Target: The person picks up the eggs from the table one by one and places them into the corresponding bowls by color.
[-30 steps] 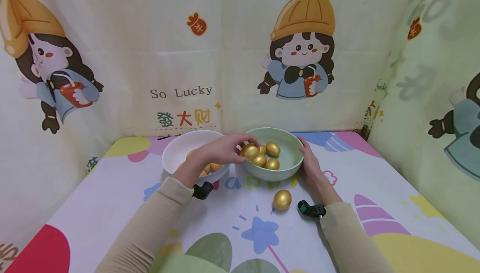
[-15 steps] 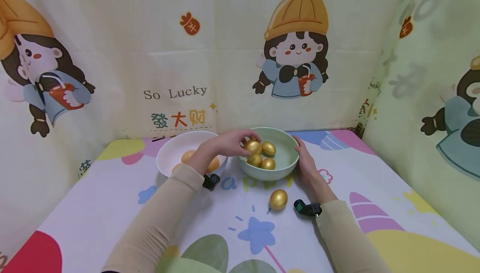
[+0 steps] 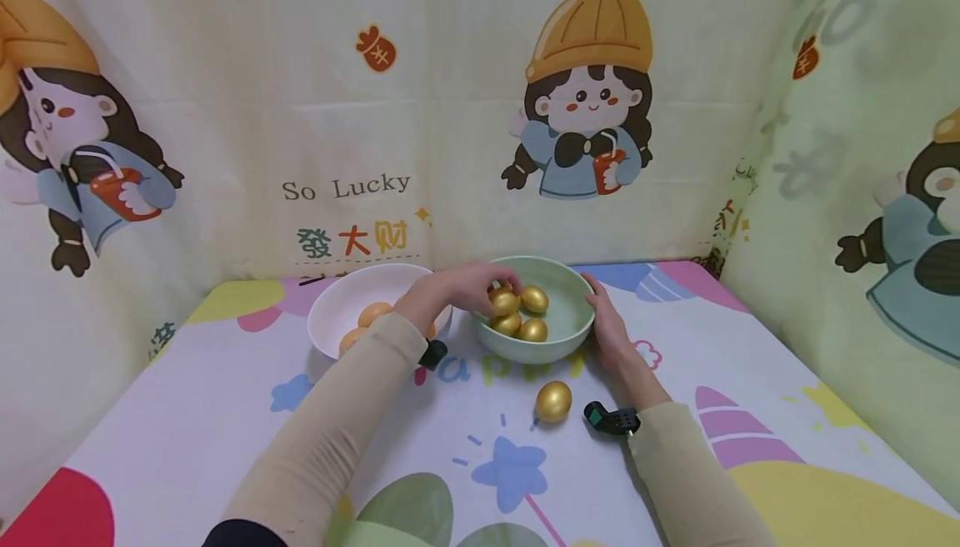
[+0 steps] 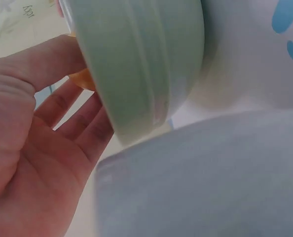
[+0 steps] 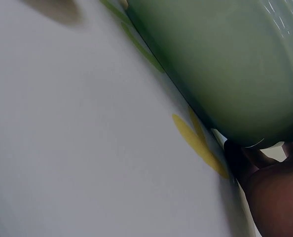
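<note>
My left hand (image 3: 472,287) reaches over the left rim of a pale green bowl (image 3: 573,313), fingers curled around a golden egg (image 3: 504,303). Several more golden eggs (image 3: 533,330) lie in that bowl beside it. In the left wrist view the thumb and part of the egg (image 4: 82,80) pass behind the bowl's wall (image 4: 141,64), which hides the fingertips. At the bowl's right side my right hand (image 3: 611,330) grips the rim and wall; the right wrist view has its fingers (image 5: 257,158) against the bowl's outside (image 5: 225,64).
Left of the green bowl stands a white bowl (image 3: 330,305) with several orange-brown eggs (image 3: 373,313), partly behind my left forearm. One golden egg (image 3: 553,402) lies on the printed tablecloth (image 3: 420,447) in front of the green bowl. A printed curtain (image 3: 465,138) rises behind the table.
My left hand has moved slightly right, bringing the golden egg from the left rim further inside the green bowl. The right hand keeps its hold on the bowl. The head view has shifted slightly.
</note>
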Demonstrator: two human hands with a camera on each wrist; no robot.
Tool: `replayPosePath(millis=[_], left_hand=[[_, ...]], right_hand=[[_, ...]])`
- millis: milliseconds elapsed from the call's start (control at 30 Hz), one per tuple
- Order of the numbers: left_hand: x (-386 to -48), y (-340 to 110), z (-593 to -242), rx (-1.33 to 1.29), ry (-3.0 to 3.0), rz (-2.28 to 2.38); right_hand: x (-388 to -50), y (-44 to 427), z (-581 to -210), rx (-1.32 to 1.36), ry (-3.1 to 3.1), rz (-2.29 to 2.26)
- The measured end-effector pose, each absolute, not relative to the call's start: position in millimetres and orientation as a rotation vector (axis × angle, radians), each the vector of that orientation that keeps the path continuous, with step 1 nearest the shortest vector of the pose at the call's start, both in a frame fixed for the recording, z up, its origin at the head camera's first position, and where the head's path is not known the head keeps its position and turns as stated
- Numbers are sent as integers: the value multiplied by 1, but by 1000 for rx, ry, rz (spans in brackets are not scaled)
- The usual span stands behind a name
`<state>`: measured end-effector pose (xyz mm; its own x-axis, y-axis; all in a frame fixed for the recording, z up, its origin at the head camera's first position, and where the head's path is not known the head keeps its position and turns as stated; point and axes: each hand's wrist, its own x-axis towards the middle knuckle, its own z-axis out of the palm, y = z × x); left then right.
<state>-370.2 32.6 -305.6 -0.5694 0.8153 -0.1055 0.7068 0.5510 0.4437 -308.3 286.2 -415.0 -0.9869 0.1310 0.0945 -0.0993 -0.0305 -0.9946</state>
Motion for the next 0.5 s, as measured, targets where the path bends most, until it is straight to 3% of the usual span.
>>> replayPosePath(millis=[500], left_hand=[[-381,47,-312,1295,2435,403]], right_hand=[[-307,285,-415,-39,-2055,2165]])
